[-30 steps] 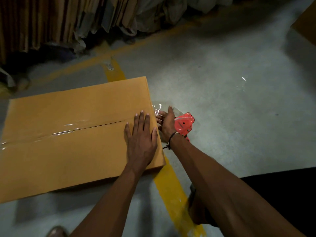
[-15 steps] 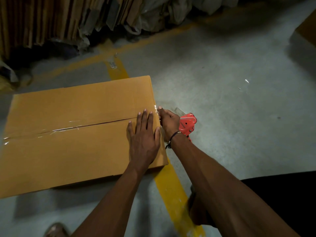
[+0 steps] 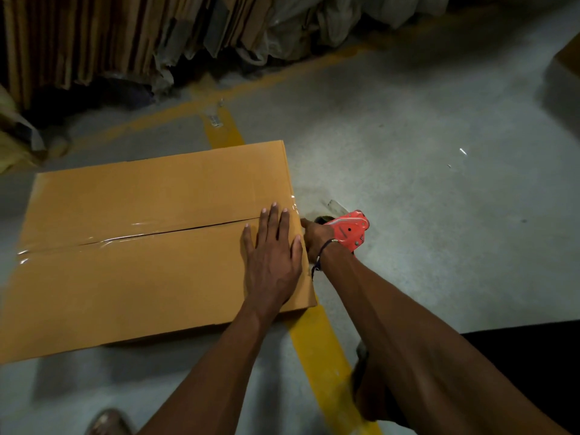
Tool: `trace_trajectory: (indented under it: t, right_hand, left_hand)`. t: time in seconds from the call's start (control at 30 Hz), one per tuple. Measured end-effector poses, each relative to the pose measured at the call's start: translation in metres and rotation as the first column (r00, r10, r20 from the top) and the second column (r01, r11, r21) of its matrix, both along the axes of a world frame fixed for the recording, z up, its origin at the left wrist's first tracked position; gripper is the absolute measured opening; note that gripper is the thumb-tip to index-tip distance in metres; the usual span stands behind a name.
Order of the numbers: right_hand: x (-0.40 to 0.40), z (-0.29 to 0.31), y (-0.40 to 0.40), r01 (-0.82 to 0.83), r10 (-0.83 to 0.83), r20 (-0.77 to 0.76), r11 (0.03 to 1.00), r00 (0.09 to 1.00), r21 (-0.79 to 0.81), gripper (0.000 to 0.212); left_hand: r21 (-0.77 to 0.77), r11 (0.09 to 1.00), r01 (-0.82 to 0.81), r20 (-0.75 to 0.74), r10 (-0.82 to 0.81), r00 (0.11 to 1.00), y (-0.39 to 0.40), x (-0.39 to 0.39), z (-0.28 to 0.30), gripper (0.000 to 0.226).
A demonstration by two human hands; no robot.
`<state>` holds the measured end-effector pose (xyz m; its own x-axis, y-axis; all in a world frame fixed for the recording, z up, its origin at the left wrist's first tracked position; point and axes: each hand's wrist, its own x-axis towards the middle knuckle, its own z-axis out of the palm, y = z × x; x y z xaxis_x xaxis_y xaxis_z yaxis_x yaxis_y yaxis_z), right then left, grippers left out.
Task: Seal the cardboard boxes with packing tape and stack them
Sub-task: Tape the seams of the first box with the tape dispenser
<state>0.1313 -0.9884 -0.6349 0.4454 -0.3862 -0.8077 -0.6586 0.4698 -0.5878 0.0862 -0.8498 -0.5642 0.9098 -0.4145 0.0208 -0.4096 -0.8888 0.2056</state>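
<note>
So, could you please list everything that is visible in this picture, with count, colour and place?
cardboard box: one, tan, flat on the floor at left, flaps closed.
packing tape: one clear strip, along the box's centre seam, reaching its right edge.
tape dispenser: one, red, just beyond the box's right edge.
floor: grey concrete.
floor lines: yellow, one running under the box, one crossing it farther back.
flattened cardboard sheets: many, brown, stacked upright at top left.
plastic wrapping: pale, crumpled, top centre.
bracelet: one, dark, on the right wrist.
left hand: flat on the box near its right end.
right hand: grips the dispenser.
</note>
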Motion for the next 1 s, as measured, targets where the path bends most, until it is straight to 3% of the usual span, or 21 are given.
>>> trace_trajectory:
  t: [0.1,0.17,0.23,0.33,0.4,0.57,0.83,0.93,1.0]
  right_hand:
    - [0.008,0.041,0.009,0.127,-0.074,0.133,0.882,0.988,-0.454,0.019]
    - [0.01,0.079,0.021,0.168,0.038,0.284,0.729,0.958,-0.664,0.008]
    - [0.016,0.104,0.036,0.188,0.212,0.401,0.632,0.891,-0.752,0.01]
    - [0.023,0.114,0.062,0.022,0.42,0.436,0.7,0.796,-0.714,0.013]
    - [0.018,0.106,0.073,-0.113,0.544,0.388,0.674,0.744,-0.73,0.022]
    - [0.001,0.083,0.076,-0.258,0.78,0.16,0.381,0.605,-0.888,0.043]
    - [-0.002,0.081,0.08,-0.43,0.845,-0.251,-0.028,0.472,-0.902,0.064]
    - [-0.004,0.087,0.097,-0.448,0.821,-0.362,-0.147,0.442,-0.882,0.063]
    - [-0.001,0.097,0.123,-0.421,0.859,-0.368,-0.204,0.355,-0.884,0.064]
  left_hand:
    - [-0.015,1.0,0.011,-0.02,-0.011,1.0,0.001,0.001,0.003,0.062]
    - [0.01,0.999,0.038,-0.031,-0.037,0.999,0.003,0.001,0.004,0.066]
    - [0.049,0.994,0.099,-0.037,-0.097,0.995,0.007,0.004,0.006,0.074]
    - [0.11,0.981,0.162,-0.05,-0.157,0.986,0.025,0.013,0.01,0.078]
    - [0.143,0.976,0.163,-0.06,-0.155,0.986,0.05,0.023,0.011,0.078]
    - [0.161,0.974,0.158,-0.075,-0.148,0.986,0.139,0.045,0.015,0.079]
    - [0.201,0.979,-0.039,-0.063,0.053,0.997,0.267,0.053,0.02,0.078]
    - [0.188,0.979,-0.081,-0.017,0.086,0.996,0.264,0.056,0.029,0.074]
    - [0.136,0.99,-0.045,-0.018,0.048,0.999,0.247,0.065,0.036,0.075]
